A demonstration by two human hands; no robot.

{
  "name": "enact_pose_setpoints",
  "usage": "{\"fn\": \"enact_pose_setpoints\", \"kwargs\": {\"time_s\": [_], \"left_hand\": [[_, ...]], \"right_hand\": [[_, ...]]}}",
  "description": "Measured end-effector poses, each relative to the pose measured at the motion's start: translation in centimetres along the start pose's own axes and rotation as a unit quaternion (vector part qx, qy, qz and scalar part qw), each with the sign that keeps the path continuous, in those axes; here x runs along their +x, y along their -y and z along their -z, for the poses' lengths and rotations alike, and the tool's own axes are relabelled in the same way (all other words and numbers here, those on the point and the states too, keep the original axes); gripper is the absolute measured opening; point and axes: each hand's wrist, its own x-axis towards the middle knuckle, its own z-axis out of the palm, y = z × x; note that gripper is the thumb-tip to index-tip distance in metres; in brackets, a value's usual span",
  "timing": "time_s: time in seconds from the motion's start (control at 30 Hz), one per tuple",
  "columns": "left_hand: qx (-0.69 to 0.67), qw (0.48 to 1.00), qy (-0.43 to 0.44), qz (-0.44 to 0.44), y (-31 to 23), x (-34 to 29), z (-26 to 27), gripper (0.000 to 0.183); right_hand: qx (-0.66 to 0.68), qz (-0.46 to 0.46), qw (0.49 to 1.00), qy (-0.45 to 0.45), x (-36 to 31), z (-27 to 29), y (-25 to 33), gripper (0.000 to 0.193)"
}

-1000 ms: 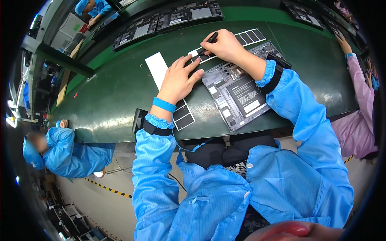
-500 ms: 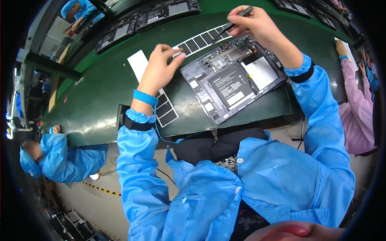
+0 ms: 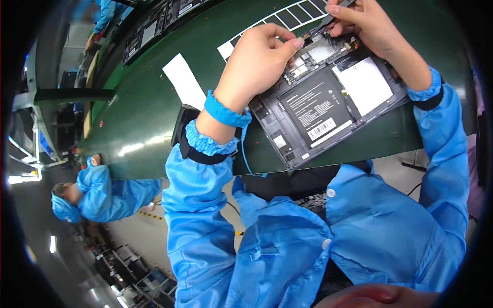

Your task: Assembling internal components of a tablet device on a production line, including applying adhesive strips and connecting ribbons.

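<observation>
An opened tablet-like device (image 3: 268,119) lies tilted on the green bench, its inside facing up. It carries a black battery (image 3: 318,97) with a barcode label, a white rectangular panel (image 3: 363,84) and a circuit board (image 3: 322,51) along the far edge. My left hand (image 3: 259,64) is over the far left part of the board, thumb and index finger pinched; whatever sits between them is too small to make out. My right hand (image 3: 372,28), above the board's right end, grips dark tweezers (image 3: 328,19), their tips pointing down-left toward the board.
Behind the device runs a white strip of black rectangular stickers (image 3: 287,18). A blank white strip (image 3: 184,82) lies left of it. More opened devices (image 3: 154,25) stand at the far left. A corded blue wristband (image 3: 226,110) circles my left wrist. A co-worker (image 3: 102,190) sits at left.
My left hand has moved right and onto the device's far edge, its fingers closing to a pinch. The tweezers in my right hand have come lower, near the board. The whole view has shifted.
</observation>
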Motion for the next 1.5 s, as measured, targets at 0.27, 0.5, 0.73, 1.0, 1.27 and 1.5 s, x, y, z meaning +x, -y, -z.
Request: {"fn": "enact_pose_setpoints", "kwargs": {"time_s": [0.27, 0.5, 0.73, 1.0, 1.27, 1.5], "left_hand": [[0.001, 1.0, 0.001, 0.021, -0.2, 0.5, -0.9, 0.023], [0.045, 0.994, -0.01, 0.096, -1.3, 1.3, -0.3, 0.026], [0.088, 0.978, 0.081, 0.172, -3.0, 3.1, 0.7, 0.027], [0.168, 0.968, 0.07, 0.175, -3.3, 3.8, 0.0, 0.027], [0.147, 0.968, 0.056, 0.198, -3.6, 3.8, 0.0, 0.024], [0.147, 0.962, 0.068, 0.218, -3.9, 4.1, 0.0, 0.025]], "right_hand": [[0.026, 0.012, 1.0, 0.01, 0.1, 0.0, -0.6, 0.012], [-0.019, 0.044, 0.999, 0.003, 0.3, 0.1, -1.3, 0.014], [-0.102, 0.032, 0.994, -0.012, -0.1, -0.2, -0.5, 0.015], [-0.125, 0.03, 0.991, -0.023, -0.6, -0.6, 0.1, 0.013], [-0.138, 0.061, 0.989, 0.009, -0.9, -0.5, 0.5, 0.014], [-0.14, 0.03, 0.99, -0.011, -0.4, -0.6, -0.1, 0.013]]}}
